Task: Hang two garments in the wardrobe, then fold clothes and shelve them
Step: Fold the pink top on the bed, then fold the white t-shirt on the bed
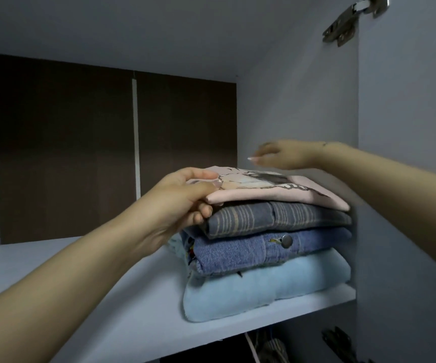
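The stack of folded clothes (266, 247) sits on the wardrobe shelf (107, 297), against its right wall, and it could lean or slide toward the shelf's front edge if you pull the top piece sideways, because the soft light-blue garment (264, 286) at the bottom gives a weak base. On top of the stack, your left hand (183, 200) pinches the near-left corner of the pink printed shirt (277, 188), thumb above and fingers curled below. Your right hand (279, 154) hovers relaxed over the stack's far side, grasping nothing.

A metal door hinge (353, 20) is seen top right; a second dark hinge (338, 339) is mounted far below it.
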